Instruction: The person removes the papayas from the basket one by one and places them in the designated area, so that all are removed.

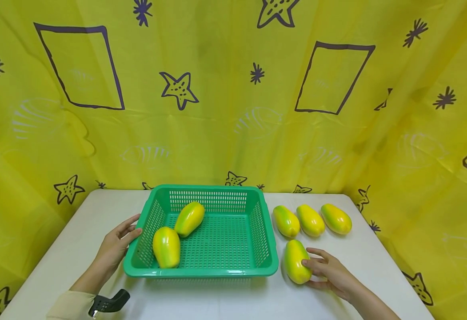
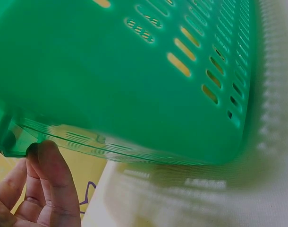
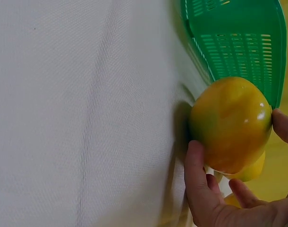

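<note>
Basket [image 1: 201, 272] holds two papayas [image 1: 166, 247]; three more [image 1: 310, 220] remain near the worktop's far-right corner [image 1: 344, 202] — right hand [image 1: 329, 271] grips another papaya [image 1: 296, 262], left hand [image 1: 115, 242] the basket.

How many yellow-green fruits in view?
6: two fruits in the green basket, three fruits in a row to its right, one fruit touched by the right hand.

On our left forearm [image 1: 91, 274] we wear a pale cream sleeve [image 1: 71, 305] and, at its cuff, a black wrist strap [image 1: 113, 303] dotted with small holes and curved at its free end, while our right forearm [image 1: 367, 300] shows bare.
</note>
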Demonstrator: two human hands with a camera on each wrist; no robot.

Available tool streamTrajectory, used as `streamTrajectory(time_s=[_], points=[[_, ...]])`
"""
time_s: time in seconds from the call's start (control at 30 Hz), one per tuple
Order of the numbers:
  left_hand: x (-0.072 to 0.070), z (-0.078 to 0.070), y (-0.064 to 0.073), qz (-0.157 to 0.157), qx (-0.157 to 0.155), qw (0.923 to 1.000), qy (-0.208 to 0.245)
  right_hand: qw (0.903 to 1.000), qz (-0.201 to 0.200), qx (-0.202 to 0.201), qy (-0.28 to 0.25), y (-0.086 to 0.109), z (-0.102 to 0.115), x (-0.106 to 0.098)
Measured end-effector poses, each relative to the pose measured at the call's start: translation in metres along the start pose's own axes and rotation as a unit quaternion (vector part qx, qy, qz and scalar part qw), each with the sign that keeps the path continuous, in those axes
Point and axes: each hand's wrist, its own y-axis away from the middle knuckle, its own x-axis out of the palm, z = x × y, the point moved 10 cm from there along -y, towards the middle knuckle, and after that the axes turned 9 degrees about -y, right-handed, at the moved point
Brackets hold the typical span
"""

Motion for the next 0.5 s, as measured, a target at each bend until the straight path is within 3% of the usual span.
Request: streamTrajectory(time_s=[0.5], points=[[0.0005,-0.0012,0.0009,0.004,0.002,1.0000,0.000,0.9997,0.023,-0.007,-0.010,-0.0002,0.0004,0.0033]])
